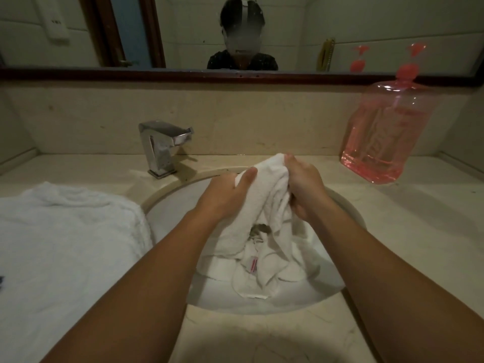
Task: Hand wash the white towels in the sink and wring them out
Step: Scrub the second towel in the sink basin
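Both hands grip one white towel (267,195) over the sink (309,297): left hand (227,193) and right hand (305,188) curl round its bunched top. Its tail hangs into the basin; folded towels (68,244) lie left

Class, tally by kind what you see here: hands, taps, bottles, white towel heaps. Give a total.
Hands: 2, left hand, right hand
Shiny chrome tap: 1
Clear pink plastic bottle: 1
White towel heaps: 2, gripped towel, folded towel
Total: 6
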Available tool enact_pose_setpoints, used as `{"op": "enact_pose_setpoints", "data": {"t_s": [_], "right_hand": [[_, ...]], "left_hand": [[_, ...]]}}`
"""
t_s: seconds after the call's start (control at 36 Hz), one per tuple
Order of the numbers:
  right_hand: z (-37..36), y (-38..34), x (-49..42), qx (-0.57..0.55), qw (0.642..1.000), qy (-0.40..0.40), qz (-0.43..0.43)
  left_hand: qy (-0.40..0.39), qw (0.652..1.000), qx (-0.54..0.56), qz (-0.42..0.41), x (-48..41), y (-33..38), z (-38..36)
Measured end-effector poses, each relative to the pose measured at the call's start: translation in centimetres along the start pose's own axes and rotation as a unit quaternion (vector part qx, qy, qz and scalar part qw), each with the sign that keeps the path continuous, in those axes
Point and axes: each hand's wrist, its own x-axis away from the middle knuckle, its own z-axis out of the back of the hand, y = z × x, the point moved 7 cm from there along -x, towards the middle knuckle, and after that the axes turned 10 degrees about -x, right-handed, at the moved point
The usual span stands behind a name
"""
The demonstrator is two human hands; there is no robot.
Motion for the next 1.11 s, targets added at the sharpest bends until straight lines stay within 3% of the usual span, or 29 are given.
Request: {"op": "enact_pose_setpoints", "data": {"t_s": [0.17,0.33,0.42,0.53,0.72,0.86,0.92,1.03,1.11], "right_hand": [[-1.8,-0.6,1.6,0.095,0.990,0.015,0.101],[-6.3,0.9,4.4,0.050,0.994,-0.067,0.066],[-6.5,0.5,4.3,0.048,0.995,-0.044,0.080],[-5.6,0.4,2.1,-0.010,0.999,0.024,0.034],[-6.3,0.9,4.2,0.038,0.997,-0.062,0.041],[-4.5,0.2,2.1,0.059,0.998,-0.015,0.011],[-3.2,0.6,1.7,0.081,0.997,-0.005,0.007],[-0.7,-0.4,1.8,0.228,0.965,0.084,0.101],[-2.9,-0.9,2.8,0.157,0.979,0.004,0.129]], "left_hand": [[0.140,0.980,0.128,0.053,0.2,1.2,1.4],[0.197,0.961,0.167,0.102,-0.2,0.9,1.7],[0.181,0.957,0.208,0.094,0.3,1.5,2.0],[0.165,0.968,0.189,0.016,1.4,4.7,1.1],[0.172,0.962,0.185,0.109,-0.1,1.1,2.4],[0.104,0.960,0.242,0.096,0.4,2.5,1.0],[0.104,0.944,0.280,0.137,0.4,1.5,1.4],[0.068,0.892,0.371,0.248,0.1,-2.0,0.7],[0.022,0.847,0.458,0.269,0.2,-2.4,-0.5]]}}
